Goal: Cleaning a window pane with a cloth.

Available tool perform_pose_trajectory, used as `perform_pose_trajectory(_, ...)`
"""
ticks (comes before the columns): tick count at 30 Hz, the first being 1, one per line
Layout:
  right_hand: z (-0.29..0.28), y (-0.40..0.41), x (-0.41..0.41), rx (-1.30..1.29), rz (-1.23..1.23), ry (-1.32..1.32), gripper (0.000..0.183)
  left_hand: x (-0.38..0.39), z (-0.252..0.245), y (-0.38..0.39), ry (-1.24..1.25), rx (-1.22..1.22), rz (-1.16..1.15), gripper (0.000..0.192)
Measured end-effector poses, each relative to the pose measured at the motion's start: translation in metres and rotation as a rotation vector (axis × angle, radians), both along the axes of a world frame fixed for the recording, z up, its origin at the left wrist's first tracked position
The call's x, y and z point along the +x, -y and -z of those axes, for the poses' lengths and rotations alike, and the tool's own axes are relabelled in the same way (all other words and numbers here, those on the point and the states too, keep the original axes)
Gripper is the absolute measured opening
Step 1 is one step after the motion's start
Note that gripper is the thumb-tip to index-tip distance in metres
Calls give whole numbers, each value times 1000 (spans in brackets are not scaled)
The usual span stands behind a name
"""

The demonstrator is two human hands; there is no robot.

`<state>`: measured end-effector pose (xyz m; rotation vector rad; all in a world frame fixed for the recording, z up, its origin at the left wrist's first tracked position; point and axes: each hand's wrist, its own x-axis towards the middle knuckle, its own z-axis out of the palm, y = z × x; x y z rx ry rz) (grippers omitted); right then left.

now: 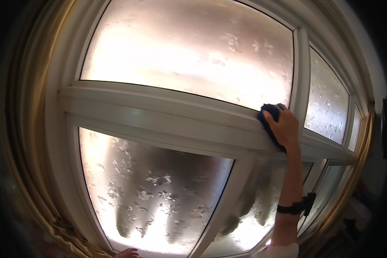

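My right hand (285, 126) is raised and grips a dark blue cloth (269, 124). The cloth presses on the white window frame (167, 100) at the lower right corner of the upper frosted pane (187, 48), and part of it hangs down over the crossbar. Only some fingers of my left hand (127, 253) show at the bottom edge, by the foot of the lower patterned pane (154, 193); the rest of that hand is cut off.
A gold-brown curtain (35, 96) hangs bunched along the left side, with another curtain (358, 180) at the right. More patterned panes (327, 96) continue to the right. A black strap with a small device (295, 206) sits on my right forearm.
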<state>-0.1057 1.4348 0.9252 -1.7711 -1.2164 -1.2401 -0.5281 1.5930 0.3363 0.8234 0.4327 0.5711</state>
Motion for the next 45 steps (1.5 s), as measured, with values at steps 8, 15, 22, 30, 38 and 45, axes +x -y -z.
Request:
perform_pose_trajectory(8, -6, -172, -191, -153, -202, 309, 61, 9, -52, 48, 91, 68, -156, 41)
perform_pose_trajectory(15, -15, -287, -363, -342, -413, 295, 64, -10, 14, 46, 230, -22, -249, 35)
perform_pose_trajectory(22, 17, -330, -416, -218, -513, 515, 59, -62, -20, 106, 91, 201, -753, 28)
perform_pose_trajectory(30, 218, -394, -394, -140, -823, 820, 43, -71, 34, 91, 203, -142, -762, 27)
perform_pose_trajectory(38, 545, -447, -309, -251, -1024, 1137, 32, -34, 52, 76, 258, -274, -418, 26)
perform_pose_trajectory(45, 408, -382, -409, -522, -1014, 833, 17, -73, 65, 114, 147, -285, -512, 26)
